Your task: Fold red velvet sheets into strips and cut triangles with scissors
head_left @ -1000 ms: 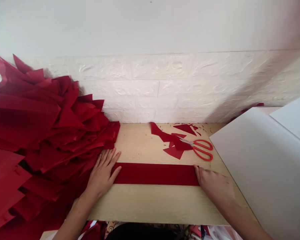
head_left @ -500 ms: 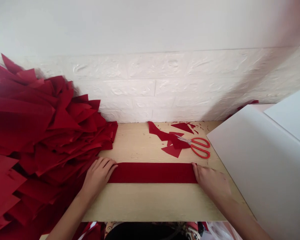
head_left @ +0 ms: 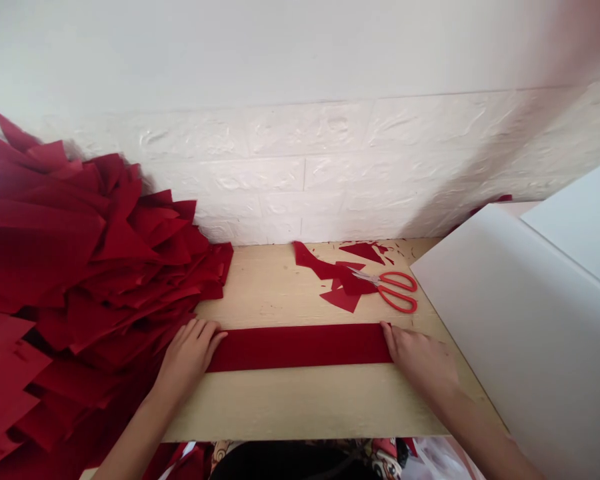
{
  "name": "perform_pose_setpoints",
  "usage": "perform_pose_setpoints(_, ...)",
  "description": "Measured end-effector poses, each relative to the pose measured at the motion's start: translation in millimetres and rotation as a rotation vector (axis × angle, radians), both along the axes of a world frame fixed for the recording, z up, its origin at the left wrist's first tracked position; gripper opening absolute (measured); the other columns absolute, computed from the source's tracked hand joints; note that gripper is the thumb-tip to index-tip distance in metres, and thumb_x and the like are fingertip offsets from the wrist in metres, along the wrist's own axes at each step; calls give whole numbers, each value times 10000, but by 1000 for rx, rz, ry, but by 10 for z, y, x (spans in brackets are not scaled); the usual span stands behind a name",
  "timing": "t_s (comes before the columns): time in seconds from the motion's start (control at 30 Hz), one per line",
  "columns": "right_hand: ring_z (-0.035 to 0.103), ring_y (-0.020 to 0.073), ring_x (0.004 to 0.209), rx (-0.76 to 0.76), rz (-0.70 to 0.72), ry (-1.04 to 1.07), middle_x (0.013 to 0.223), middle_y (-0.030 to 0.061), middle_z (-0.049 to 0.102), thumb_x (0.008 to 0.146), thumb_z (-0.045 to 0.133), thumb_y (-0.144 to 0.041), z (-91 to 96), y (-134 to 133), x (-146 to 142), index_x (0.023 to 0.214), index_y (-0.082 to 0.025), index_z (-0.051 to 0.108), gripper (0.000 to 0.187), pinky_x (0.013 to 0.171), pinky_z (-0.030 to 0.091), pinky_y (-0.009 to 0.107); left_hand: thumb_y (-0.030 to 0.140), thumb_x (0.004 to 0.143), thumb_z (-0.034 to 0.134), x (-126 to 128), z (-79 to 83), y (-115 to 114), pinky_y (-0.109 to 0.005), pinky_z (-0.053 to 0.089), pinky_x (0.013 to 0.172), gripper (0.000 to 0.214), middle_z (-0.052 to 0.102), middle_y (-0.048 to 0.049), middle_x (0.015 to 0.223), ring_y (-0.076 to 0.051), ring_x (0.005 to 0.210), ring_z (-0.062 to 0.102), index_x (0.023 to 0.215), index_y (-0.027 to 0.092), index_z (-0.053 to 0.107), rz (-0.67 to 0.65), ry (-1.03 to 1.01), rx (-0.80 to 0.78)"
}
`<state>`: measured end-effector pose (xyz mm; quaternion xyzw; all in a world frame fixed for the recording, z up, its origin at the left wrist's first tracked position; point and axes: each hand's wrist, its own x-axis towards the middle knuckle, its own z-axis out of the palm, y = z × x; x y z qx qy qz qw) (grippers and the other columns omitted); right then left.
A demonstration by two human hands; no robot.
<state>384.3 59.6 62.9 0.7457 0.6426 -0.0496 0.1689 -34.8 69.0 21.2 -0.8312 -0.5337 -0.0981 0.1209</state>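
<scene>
A long dark red strip [head_left: 300, 348], flat and apparently folded, lies across the wooden table in front of me; whether it is cloth or paper I cannot tell. At its left end my left hand [head_left: 193, 347] grips the edge, fingers closed over the far corner. My right hand [head_left: 420, 357] pinches the strip's right end, thumb and fingers at the upper corner. Beyond the strip lie scissors [head_left: 397, 291] with orange-red handles, their blades resting on red scraps [head_left: 344, 299].
A tall heap of red pieces [head_left: 80, 247] fills the left side. On the right stands a large white box or panel [head_left: 520, 313]. Behind the table [head_left: 260, 287] rises a white brick-patterned wall [head_left: 275, 177], with small red bits along its foot.
The strip's left end has shifted slightly left and toward me with my left hand, so the strip now slants a little. My right hand keeps its hold. The view has shifted slightly.
</scene>
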Motion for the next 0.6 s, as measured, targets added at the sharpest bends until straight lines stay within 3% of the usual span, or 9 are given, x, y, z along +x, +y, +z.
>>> perform_pose_setpoints(0.2,765,286,809,-11,-15,11,867,120,785,1058,370,-353,-2,3,-6,887,-200,769,460,595,463,305,384,1073,275,-38,19,-80,-362,397,739,464,685,-58,823,-243,798,576,830,213,630,78,-48,-96)
perform_pose_setpoints(0.43,763,275,809,37,-41,56,892,128,784,1060,345,-357,-59,-16,28,865,-186,759,488,608,456,310,346,1030,309,-35,-4,-172,-332,455,680,354,650,-49,793,-220,742,635,784,234,537,292,-121,-157)
perform_pose_setpoints(0.5,763,273,806,27,-51,64,886,129,781,1061,343,-355,-70,-13,32,874,-194,758,483,613,464,311,371,1010,332,-19,-29,-169,-335,473,676,309,672,-61,818,-231,760,657,824,234,536,362,-192,-162)
perform_pose_setpoints(0.6,758,277,782,-11,-45,43,842,144,767,1060,341,-335,-56,0,14,904,-188,755,467,612,473,314,408,979,377,7,-75,-169,-344,494,669,289,710,-82,868,-253,786,693,1055,193,554,484,-348,-149)
